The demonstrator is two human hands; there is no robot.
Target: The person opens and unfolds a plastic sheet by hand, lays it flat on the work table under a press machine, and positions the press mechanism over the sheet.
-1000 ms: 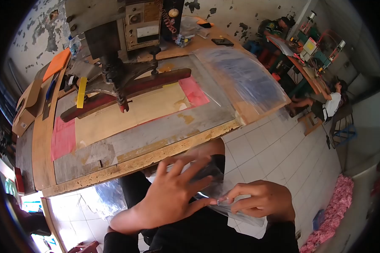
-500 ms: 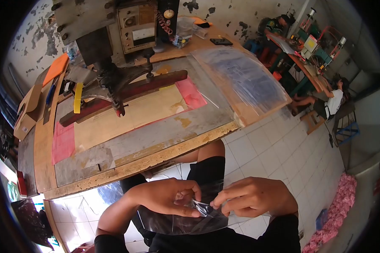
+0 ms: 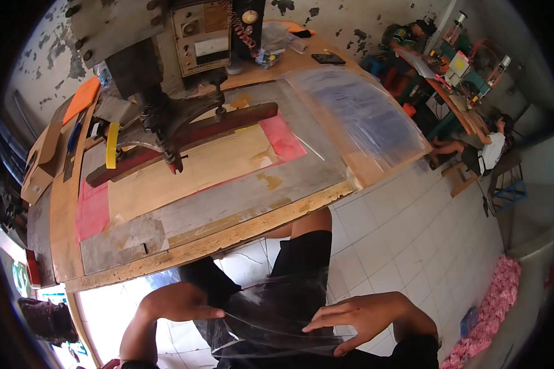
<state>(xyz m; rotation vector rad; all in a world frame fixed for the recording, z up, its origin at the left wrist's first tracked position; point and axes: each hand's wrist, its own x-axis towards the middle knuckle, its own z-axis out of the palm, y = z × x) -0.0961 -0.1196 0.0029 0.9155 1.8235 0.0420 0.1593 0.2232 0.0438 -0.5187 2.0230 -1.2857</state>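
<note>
A clear plastic sheet (image 3: 277,307) lies over my dark-clothed lap, its surface glossy and creased. On its left side my left hand (image 3: 177,302) is closed at the edge, the thumb pressed on the plastic and the other fingers mostly hidden. My right hand (image 3: 366,315) is open at the sheet's right side, fingertips touching the film and thumb spread apart from them. Whether the sheet is one layer or a bag cannot be told.
A press machine (image 3: 184,132) with a long bar stands over the worktable (image 3: 228,224). Stacked clear sheets (image 3: 363,117) lie at the table's right, a phone (image 3: 328,59) behind them. Two people sit at machines far right. A pink bundle (image 3: 489,313) rests on the floor.
My hands have moved apart, the left one leftward and down. The plastic is spread wider between them. The small crumpled shiny bit between my fingers no longer shows.
</note>
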